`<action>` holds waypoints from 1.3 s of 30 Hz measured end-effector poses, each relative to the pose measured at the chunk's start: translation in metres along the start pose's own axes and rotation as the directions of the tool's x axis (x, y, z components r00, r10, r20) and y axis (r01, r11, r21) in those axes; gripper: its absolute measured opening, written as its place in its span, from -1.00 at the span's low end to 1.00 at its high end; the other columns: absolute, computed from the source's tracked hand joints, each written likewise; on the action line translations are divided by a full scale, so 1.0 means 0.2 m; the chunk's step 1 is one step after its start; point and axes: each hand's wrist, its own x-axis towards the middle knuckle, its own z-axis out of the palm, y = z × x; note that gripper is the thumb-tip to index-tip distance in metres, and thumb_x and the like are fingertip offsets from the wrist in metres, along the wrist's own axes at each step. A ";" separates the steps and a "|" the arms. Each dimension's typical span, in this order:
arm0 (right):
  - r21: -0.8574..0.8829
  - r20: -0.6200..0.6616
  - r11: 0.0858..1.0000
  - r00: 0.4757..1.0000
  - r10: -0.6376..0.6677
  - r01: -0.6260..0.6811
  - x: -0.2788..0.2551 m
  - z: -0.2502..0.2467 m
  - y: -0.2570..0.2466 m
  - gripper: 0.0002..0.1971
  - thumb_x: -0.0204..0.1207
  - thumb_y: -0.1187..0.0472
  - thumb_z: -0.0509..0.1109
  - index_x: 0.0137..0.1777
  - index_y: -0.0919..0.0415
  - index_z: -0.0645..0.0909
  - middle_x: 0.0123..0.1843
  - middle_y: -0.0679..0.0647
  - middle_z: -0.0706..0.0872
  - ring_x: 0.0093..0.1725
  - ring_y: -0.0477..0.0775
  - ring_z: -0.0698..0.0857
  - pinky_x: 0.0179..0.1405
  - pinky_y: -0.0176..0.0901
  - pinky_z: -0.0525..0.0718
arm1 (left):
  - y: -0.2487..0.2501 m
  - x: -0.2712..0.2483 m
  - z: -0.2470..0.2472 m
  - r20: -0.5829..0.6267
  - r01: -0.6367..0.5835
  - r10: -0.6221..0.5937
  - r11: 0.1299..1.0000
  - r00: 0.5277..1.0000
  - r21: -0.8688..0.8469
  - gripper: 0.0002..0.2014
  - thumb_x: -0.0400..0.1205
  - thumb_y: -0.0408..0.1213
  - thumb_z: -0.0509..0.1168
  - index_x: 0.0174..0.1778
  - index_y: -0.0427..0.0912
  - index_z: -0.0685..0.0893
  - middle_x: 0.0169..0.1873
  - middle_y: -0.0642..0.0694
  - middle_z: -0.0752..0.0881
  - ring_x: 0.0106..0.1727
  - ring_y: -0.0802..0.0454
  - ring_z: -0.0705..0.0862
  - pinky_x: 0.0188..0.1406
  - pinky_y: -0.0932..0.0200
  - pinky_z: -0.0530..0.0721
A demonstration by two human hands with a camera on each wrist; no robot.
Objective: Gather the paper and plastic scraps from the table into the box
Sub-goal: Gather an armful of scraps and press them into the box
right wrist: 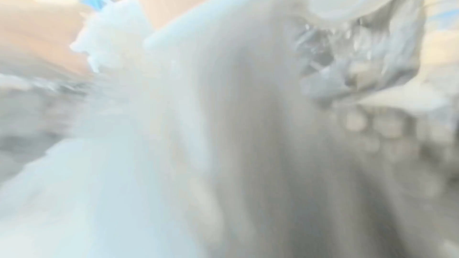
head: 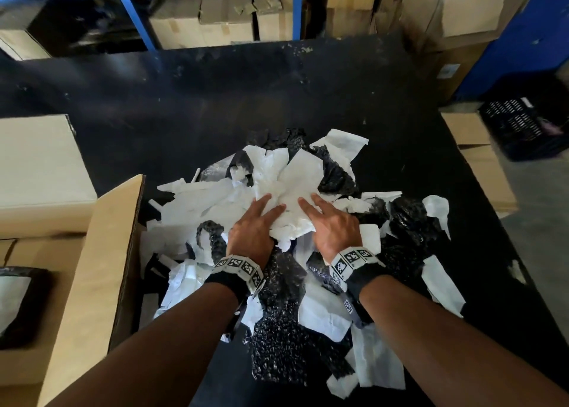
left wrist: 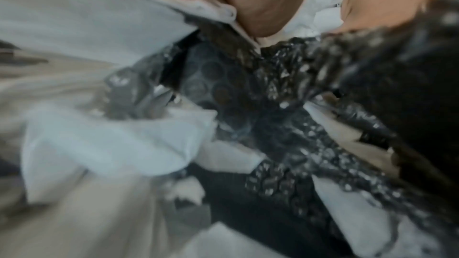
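Black bench [head: 215,104] carries one heap of white paper scraps [head: 289,178] and black bubble wrap [head: 278,332]. Two hands, left hand [head: 251,232] and right hand [head: 334,228], press straight fingers [head: 263,201] onto crumpled paper; one open cardboard box [head: 101,268] stands left of them.

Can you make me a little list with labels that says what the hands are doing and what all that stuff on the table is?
left hand: fingers straight, pressing on white paper
right hand: same, beside the left
paper scraps: white, torn, heaped mid-table
plastic scraps: black bubble wrap mixed in
table: black, far half bare
box: brown cardboard, at the table's left edge
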 end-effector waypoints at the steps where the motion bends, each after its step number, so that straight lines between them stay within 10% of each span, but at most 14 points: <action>1: 0.009 -0.033 1.000 0.999 0.003 -0.003 -0.01 -0.05 -0.01 -0.25 0.40 0.64 0.40 0.56 0.04 0.59 0.57 0.19 0.59 0.10 0.42 0.80 -0.08 0.36 0.82 | 0.02 -0.01 -0.04 -0.019 -0.015 0.015 1.000 1.000 -0.020 -0.18 0.47 -0.60 0.32 0.56 0.27 0.51 0.70 0.11 0.29 0.57 -0.12 0.53 0.21 -0.26 0.75; 12: 0.038 -0.309 0.999 0.951 -0.007 0.020 -0.14 -0.69 -0.18 -0.11 0.10 0.49 0.71 0.49 -0.02 0.66 0.50 0.07 0.67 -0.15 0.15 0.83 -0.23 -0.02 0.79 | 0.26 -0.18 -0.72 -0.199 -0.189 0.174 0.980 0.964 -0.058 -0.21 0.41 -0.54 0.33 0.52 0.23 0.57 0.68 0.12 0.35 0.30 -0.08 0.72 -0.06 0.05 0.77; 19: 0.004 -0.482 0.994 0.871 -0.093 0.109 -0.10 -1.10 -0.49 -0.11 0.09 0.53 0.62 0.47 -0.04 0.68 0.50 0.05 0.68 -0.15 0.16 0.84 -0.26 -0.04 0.78 | 0.23 -0.31 -1.26 -0.348 -0.228 0.216 0.974 0.912 0.006 -0.19 0.39 -0.54 0.37 0.53 0.23 0.56 0.69 0.12 0.31 0.43 -0.06 0.63 0.12 0.01 0.78; 33: 0.069 -0.498 0.915 0.809 -0.313 0.397 0.21 -1.08 -2.01 -0.21 0.23 0.53 0.53 0.49 -0.01 0.65 0.53 0.07 0.65 -0.03 0.30 0.84 -0.05 0.22 0.83 | -1.00 -0.80 -2.01 -0.605 -0.064 0.093 0.996 0.791 0.069 -0.30 0.38 -0.53 0.48 0.42 0.13 0.68 0.58 -0.04 0.52 0.24 -0.22 0.75 -0.02 -0.09 0.81; 39: 0.101 -0.362 0.923 0.878 -0.313 0.370 0.29 -0.69 -2.56 -0.24 0.35 0.49 0.43 0.53 -0.11 0.60 0.58 -0.02 0.59 0.10 0.27 0.82 0.06 0.16 0.79 | -1.65 -0.95 -1.96 -0.518 0.059 -0.039 0.998 0.854 0.022 -0.26 0.40 -0.50 0.45 0.47 0.22 0.62 0.62 0.01 0.45 0.30 -0.20 0.72 0.02 -0.05 0.78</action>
